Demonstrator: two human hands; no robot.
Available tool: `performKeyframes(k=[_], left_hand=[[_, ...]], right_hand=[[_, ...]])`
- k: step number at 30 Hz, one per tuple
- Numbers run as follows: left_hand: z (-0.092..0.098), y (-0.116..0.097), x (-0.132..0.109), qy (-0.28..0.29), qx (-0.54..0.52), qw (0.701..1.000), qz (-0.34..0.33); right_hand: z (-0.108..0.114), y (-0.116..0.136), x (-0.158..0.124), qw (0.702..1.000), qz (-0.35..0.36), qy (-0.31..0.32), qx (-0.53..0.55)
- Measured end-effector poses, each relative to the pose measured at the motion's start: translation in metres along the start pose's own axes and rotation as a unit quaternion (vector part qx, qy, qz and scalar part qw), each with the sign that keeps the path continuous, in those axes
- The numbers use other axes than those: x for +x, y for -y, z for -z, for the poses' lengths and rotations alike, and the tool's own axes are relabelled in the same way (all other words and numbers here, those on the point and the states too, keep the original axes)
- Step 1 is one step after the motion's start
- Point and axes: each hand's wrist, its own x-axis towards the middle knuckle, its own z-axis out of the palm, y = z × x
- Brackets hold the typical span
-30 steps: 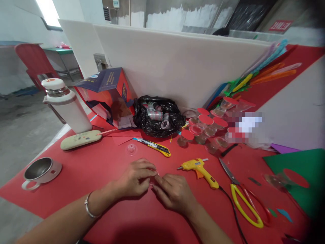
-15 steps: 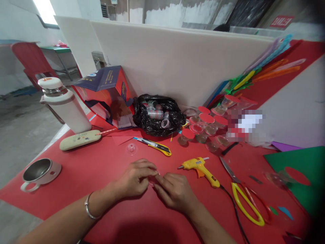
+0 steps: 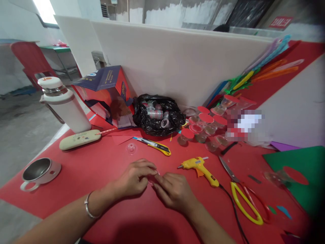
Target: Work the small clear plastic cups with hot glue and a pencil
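My left hand (image 3: 134, 178) and my right hand (image 3: 175, 191) meet fingertip to fingertip low on the red table (image 3: 106, 203). Both are curled, pinching a small clear and red piece (image 3: 153, 177) between them; most of it is hidden by the fingers. A bracelet sits on my left wrist. A yellow glue gun (image 3: 200, 167) lies just right of my right hand. A small clear dome (image 3: 131, 148) rests on the table above my left hand.
A yellow box cutter (image 3: 156, 146), yellow-handled scissors (image 3: 243, 200), a black bag of clear cups (image 3: 158, 115), several red-lidded cups (image 3: 205, 128), a white flask (image 3: 63, 105), a steel cup (image 3: 39, 171), a beige case (image 3: 80, 139), green foam sheet (image 3: 299, 173). White boards wall the back.
Both hands stay joined at the same spot; only slight finger shifts. The view has dropped a little since a second ago.
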Motion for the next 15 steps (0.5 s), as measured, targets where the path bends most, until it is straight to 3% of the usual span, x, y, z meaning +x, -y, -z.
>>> performKeyframes(k=[15], left_hand=[[-0.0012,0.0003,0.001,-0.007,0.006,1.0,0.003]], right_hand=[[0.0018,-0.0005,0.0001,1.0,-0.009,0.012,0.006]])
